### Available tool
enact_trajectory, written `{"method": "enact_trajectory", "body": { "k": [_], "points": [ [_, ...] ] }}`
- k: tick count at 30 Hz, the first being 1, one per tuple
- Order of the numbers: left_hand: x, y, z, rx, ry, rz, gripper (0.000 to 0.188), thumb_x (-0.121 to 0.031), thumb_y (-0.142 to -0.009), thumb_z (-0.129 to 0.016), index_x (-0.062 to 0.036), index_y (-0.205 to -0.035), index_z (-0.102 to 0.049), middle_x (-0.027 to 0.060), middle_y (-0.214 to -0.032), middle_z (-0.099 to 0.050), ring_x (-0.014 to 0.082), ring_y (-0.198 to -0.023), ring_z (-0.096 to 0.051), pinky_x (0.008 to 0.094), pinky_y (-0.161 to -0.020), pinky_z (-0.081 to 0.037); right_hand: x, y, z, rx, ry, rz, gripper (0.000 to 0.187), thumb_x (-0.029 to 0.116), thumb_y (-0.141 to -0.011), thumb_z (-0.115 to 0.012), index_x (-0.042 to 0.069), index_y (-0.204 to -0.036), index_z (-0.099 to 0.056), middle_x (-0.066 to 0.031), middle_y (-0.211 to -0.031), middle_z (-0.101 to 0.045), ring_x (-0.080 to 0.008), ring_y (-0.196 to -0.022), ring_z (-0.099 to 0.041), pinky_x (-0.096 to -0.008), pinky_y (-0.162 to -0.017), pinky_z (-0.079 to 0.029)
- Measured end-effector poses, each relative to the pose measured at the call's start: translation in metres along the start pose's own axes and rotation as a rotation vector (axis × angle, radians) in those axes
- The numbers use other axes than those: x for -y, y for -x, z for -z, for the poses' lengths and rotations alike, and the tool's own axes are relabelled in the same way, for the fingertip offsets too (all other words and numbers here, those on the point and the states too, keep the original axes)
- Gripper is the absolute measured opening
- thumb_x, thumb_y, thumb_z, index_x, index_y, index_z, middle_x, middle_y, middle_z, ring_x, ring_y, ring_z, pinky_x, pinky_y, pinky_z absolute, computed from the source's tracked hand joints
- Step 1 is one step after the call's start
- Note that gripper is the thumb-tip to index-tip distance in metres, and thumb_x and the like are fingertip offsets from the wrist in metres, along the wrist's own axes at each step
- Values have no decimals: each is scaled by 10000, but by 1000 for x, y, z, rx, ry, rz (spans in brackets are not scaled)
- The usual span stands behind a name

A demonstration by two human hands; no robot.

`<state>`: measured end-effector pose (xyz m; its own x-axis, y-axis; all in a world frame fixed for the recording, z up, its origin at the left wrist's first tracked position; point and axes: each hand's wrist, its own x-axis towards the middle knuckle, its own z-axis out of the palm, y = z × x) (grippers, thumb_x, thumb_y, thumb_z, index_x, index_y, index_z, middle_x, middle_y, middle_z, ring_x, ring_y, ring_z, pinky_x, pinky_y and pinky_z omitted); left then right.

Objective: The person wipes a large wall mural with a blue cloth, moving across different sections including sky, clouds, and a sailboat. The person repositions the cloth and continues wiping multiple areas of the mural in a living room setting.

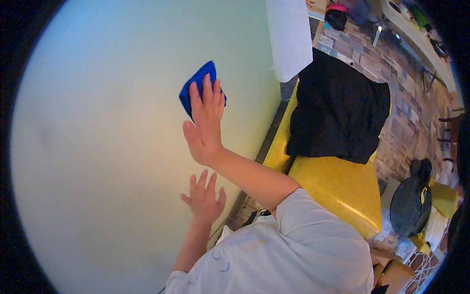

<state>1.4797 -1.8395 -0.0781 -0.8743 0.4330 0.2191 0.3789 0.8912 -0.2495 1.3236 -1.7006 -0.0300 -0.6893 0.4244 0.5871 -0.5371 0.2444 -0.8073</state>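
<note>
A folded blue cloth (199, 83) lies flat against a pale wall (107, 147). My right hand (205, 115) presses it there, fingers stretched over the cloth and thumb held out to the side. Below it, my left hand (203, 200) is at the same wall with its fingers spread and nothing in it. Whether its palm touches the wall cannot be seen clearly.
Right of the wall stands a yellow padded bench (338, 191) with a black cloth (338, 110) draped over it. White fabric (291, 39) hangs at the top. Farther right are a round dark table (411, 206) and a patterned floor (406, 127).
</note>
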Motion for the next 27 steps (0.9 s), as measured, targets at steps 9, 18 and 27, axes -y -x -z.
{"method": "enact_trajectory", "body": {
  "k": [9,18,27],
  "points": [
    [-28,-54,-37,-11,-8,-109,431,-355,-855,-602,-168,-1243,-619,73,-1387,-515,360,-1378,-349,599,-1090,186,-279,95,22,-616,-782,-1194,569,281,-990,-426,42,-1486,-281,-132,-1563,-244,-277,-1441,-214,-370,-1178,-161],
    [-30,-51,-45,-48,-123,-96,285,-320,-863,-573,-289,-1130,-669,-25,-1290,-585,279,-1332,-420,574,-1118,163,-206,-25,6,-269,-34,-538,581,241,-983,-415,54,-1508,-252,-166,-1580,-196,-317,-1465,-148,-413,-1177,-124],
    [-35,-62,-47,-123,-164,-133,236,-290,-858,-575,-317,-1066,-683,-44,-1232,-617,274,-1295,-462,578,-1128,141,-328,50,18,-439,70,-756,553,153,-948,-448,65,-1479,-323,-158,-1527,-316,-300,-1408,-294,-364,-1145,-224]
  ]
}}
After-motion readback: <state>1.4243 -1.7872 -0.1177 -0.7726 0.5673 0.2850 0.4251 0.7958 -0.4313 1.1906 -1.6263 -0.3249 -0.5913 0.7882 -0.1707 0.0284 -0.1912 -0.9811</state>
